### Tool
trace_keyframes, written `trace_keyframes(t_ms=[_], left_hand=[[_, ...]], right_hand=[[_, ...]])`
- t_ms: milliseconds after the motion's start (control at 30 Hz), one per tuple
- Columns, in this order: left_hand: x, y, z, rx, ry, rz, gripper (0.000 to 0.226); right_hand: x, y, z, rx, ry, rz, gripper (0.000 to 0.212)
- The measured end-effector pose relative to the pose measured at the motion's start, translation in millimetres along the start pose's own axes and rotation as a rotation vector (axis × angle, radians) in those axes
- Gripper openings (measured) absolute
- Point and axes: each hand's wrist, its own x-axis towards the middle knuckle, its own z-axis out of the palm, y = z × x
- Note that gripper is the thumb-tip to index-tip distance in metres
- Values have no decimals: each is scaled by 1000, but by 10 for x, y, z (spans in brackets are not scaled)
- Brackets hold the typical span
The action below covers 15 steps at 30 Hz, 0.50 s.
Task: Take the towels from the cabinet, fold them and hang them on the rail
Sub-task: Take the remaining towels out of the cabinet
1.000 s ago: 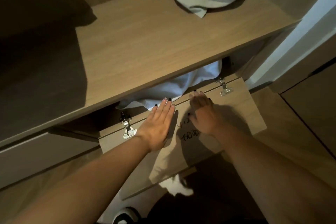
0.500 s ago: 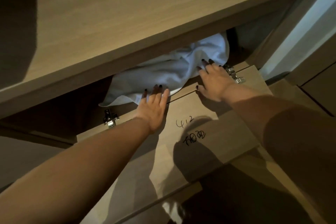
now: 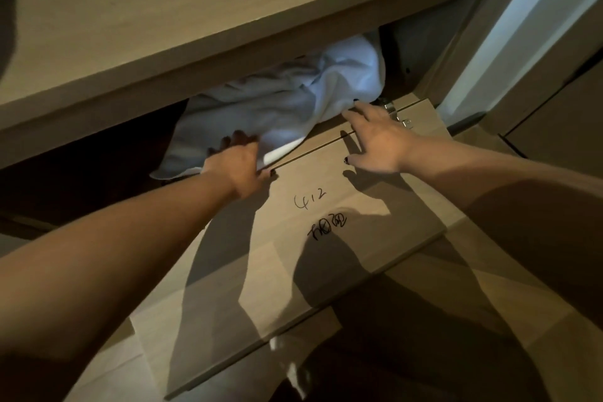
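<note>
A crumpled white towel [image 3: 277,108] is seen lying in the low cabinet compartment, filling the gap between the underside of the wooden shelf [image 3: 202,19] above and the fold-down door [image 3: 342,212] below. Its lower hem spills over the compartment's front edge, just at the hinge line of the door.

The left hand [image 3: 236,160] is placed at the towel's front left edge, its fingers curled into the cloth and its thumb lying beside the door seam; the cloth appears to be gripped, though the fingertips are lost in shadow. The right hand [image 3: 375,135] is held with fingers spread and nearly straight, the fingertips touching the towel's right edge where it meets the door; nothing is clamped in it. A metal hinge [image 3: 396,114] is seen just beside this hand.

The door lies open, flat and tilted toward the viewer, with handwritten marks [image 3: 321,217] on its inner face. Dark open space is left in the compartment to the left of the towel. On the right, the compartment is closed by the cabinet side panel [image 3: 434,52], with little room between it and the towel.
</note>
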Motion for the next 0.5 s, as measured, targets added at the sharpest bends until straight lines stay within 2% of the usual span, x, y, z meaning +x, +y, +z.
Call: trace_keyframes(t_ms=[100,167,233,367,433,467,500], left_hand=[[-61,-130,98,190,53,41,27],[-106,-113,33,168,154,94,21],[-165,-17,-71,35,275,170,23],[-312,327,-200,-200,552,476,28],[-411,536,-199,-383,571,605,30],[-462,633,-185,-454,568,667,28],[-515,716,-168,-498,564,722,25]], right_hand=[[-27,-80,28,-63,-18,-57,89],[-51,-130,52,-85,-17,-102,90],[-65,-164,80,-64,2,-139,94],[-120,-178,162,43,109,-228,113],[-148,-141,190,170,188,-227,119],[-157,-103,208,232,244,-237,115],[-160,-55,229,273,306,-268,101]])
